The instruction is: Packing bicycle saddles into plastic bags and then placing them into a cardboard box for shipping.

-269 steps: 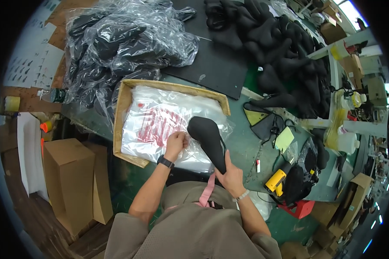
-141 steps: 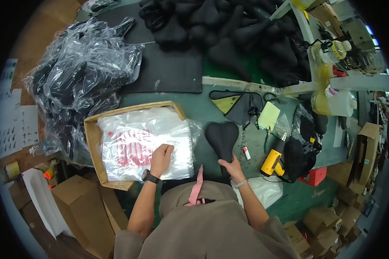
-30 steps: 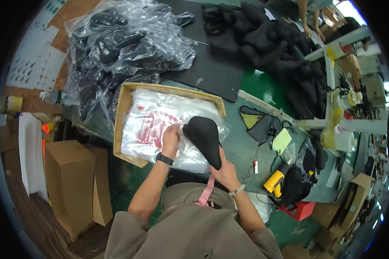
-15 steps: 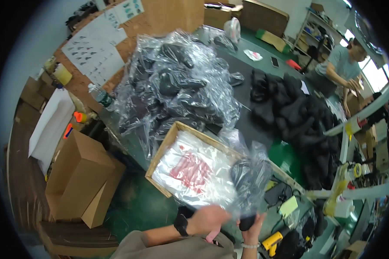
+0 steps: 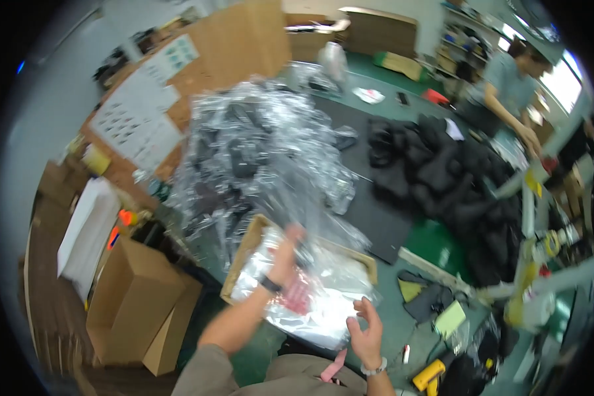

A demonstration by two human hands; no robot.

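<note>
My left hand (image 5: 285, 261), smeared by motion, reaches over a shallow cardboard box (image 5: 231, 280). A clear plastic bag (image 5: 310, 204) with something dark in it lies against its fingers, between the box and the pile; whether they grip it is blurred. Flat clear bags (image 5: 330, 310) with a red printed patch fill the box. At the box's near right corner my right hand (image 5: 367, 333) is open, fingers apart, holding nothing. Beyond the box rises a big pile of bagged black items (image 5: 244, 145).
Loose black padded pieces (image 5: 442, 171) are heaped at the right of the table. A yellow-handled tool (image 5: 429, 376) lies at the lower right. An open carton (image 5: 129, 297) stands at the left. A co-worker (image 5: 508, 86) works at the far right.
The bagged black item has left my right hand and the near right of the box. My left hand has swung forward over the box, and the right hand has opened.
</note>
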